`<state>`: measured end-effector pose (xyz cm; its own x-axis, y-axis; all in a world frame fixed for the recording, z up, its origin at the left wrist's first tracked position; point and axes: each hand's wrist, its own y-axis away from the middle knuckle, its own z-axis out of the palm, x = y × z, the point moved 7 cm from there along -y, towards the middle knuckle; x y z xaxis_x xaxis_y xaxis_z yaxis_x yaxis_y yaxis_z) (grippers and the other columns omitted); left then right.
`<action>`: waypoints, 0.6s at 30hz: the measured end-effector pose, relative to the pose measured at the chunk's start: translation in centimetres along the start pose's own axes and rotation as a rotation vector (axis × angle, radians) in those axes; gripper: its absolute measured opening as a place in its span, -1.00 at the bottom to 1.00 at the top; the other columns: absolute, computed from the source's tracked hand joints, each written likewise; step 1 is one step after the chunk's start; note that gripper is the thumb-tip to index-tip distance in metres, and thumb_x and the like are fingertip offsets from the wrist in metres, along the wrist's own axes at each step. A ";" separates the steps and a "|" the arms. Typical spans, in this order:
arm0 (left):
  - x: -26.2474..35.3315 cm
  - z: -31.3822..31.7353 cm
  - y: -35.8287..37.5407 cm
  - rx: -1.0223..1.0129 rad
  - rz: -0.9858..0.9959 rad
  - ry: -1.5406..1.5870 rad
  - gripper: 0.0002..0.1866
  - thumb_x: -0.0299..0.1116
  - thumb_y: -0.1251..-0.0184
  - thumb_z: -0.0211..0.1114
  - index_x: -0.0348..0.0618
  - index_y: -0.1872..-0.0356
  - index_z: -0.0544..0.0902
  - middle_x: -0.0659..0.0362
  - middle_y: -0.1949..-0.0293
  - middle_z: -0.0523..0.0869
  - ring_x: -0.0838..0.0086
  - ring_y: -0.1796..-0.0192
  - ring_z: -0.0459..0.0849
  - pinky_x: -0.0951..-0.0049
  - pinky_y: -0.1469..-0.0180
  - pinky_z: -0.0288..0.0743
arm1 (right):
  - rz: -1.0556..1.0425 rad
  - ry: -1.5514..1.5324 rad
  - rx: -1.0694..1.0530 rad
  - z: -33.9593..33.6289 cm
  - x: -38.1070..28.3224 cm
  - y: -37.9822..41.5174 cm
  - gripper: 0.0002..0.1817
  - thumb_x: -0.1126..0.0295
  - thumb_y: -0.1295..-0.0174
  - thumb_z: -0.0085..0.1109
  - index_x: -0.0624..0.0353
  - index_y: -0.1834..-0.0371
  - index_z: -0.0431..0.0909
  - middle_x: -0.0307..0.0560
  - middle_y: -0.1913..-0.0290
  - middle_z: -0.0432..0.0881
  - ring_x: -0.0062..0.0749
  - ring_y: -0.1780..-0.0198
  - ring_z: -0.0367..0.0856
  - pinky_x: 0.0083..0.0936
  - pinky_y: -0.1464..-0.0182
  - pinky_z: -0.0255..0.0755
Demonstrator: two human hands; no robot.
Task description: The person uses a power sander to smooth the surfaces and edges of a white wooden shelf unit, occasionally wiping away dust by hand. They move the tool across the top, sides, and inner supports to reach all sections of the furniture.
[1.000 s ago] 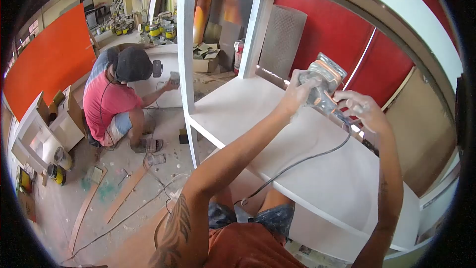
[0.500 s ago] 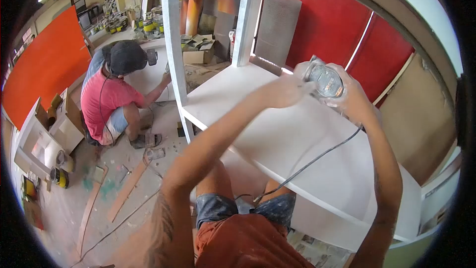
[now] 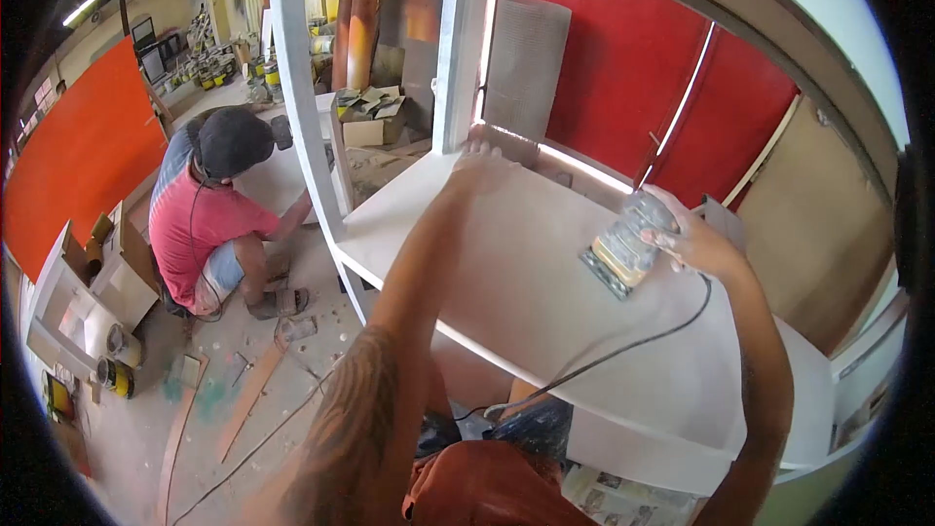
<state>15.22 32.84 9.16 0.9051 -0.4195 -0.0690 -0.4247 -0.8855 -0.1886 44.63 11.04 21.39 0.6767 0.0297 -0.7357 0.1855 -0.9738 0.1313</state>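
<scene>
A dusty electric sander (image 3: 623, 244) with a flat square pad sits over the white shelf board (image 3: 545, 263), right of its middle. My right hand (image 3: 699, 240) is wrapped round the sander's body from the right. From the sander a dark cord (image 3: 623, 347) runs across the board towards my lap. At the board's far left, close to the upright post, my left hand (image 3: 482, 166) lies with its fingers stretched out at the far edge, holding nothing.
A pale frame post (image 3: 304, 88) rises at the board's left corner. Beyond it another person (image 3: 219, 214) crouches over a pale panel. A wrapped roll (image 3: 526, 68) stands behind the board before red panels (image 3: 623, 58). Wood strips (image 3: 255, 399) and a cable lie on the floor.
Both hands were on the sander, held up near the far edge. My left hand has let go and moved left onto the board; my right hand has brought the sander down and nearer.
</scene>
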 end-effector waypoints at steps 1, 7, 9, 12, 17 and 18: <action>1.1 0.5 -0.4 -0.154 0.114 -0.138 -0.33 0.12 -0.77 -0.23 -0.10 -0.59 0.43 -0.06 -0.60 0.42 -0.20 -0.64 0.28 -0.15 -0.69 0.05 | 0.049 0.013 0.012 -0.6 0.7 0.9 -0.04 0.07 -0.36 0.50 0.02 -0.72 0.16 -0.03 0.15 0.67 -0.46 0.46 0.53 -0.45 0.41 0.48; 14.1 -1.6 -0.7 -0.141 0.503 0.821 -0.47 -0.07 -0.71 -0.03 0.14 -0.57 0.50 0.16 -0.61 0.46 0.16 -0.65 0.34 -0.07 -0.71 0.05 | -0.154 0.447 0.225 -7.2 7.7 3.4 -0.10 0.09 -0.32 0.50 0.11 -0.64 0.26 0.26 -0.19 0.67 -0.12 0.09 0.78 -0.23 0.16 0.67; 15.3 1.8 -1.1 -0.068 0.730 0.526 -0.46 -0.05 -0.72 -0.05 0.16 -0.60 0.47 0.14 -0.67 0.36 0.16 -0.70 0.22 -0.02 -0.75 -0.05 | -0.052 0.833 0.417 -7.5 7.2 6.6 -0.15 0.02 -0.29 0.46 0.25 -0.53 0.36 0.41 -0.26 0.66 0.33 -0.19 0.70 0.04 -0.29 0.54; 13.2 0.0 0.9 -0.073 0.519 0.160 -0.43 -0.04 -0.74 -0.08 0.15 -0.67 0.35 0.10 -0.70 0.26 0.08 -0.73 0.16 -0.14 -0.72 -0.02 | 0.349 0.934 0.280 -10.3 13.1 6.4 -0.36 -0.07 -0.42 0.26 0.42 -0.13 0.67 0.45 -0.05 0.73 0.29 -0.12 0.72 0.04 -0.20 0.58; 6.2 4.4 -1.0 0.076 0.389 0.119 -0.40 0.07 -0.69 -0.03 0.09 -0.60 0.41 0.02 -0.62 0.38 -0.03 -0.66 0.27 -0.19 -0.63 0.16 | 0.349 0.966 0.472 -10.3 14.0 7.2 -0.37 0.01 -0.41 0.23 0.37 -0.28 0.61 0.43 -0.15 0.72 0.26 -0.21 0.69 0.01 -0.30 0.54; 5.8 4.3 -1.1 0.111 0.310 0.138 -0.42 0.04 -0.68 -0.01 0.02 -0.56 0.43 -0.01 -0.58 0.43 -0.06 -0.62 0.32 -0.21 -0.60 0.21 | 0.322 0.955 0.557 -10.2 13.1 7.6 -0.35 0.00 -0.40 0.24 0.35 -0.33 0.59 0.42 -0.20 0.71 0.27 -0.24 0.68 0.00 -0.35 0.52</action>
<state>21.02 32.19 4.71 0.7194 -0.6945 -0.0082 -0.6673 -0.6879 -0.2855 62.19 6.37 19.55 0.9435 -0.3115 0.1129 -0.2735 -0.9246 -0.2652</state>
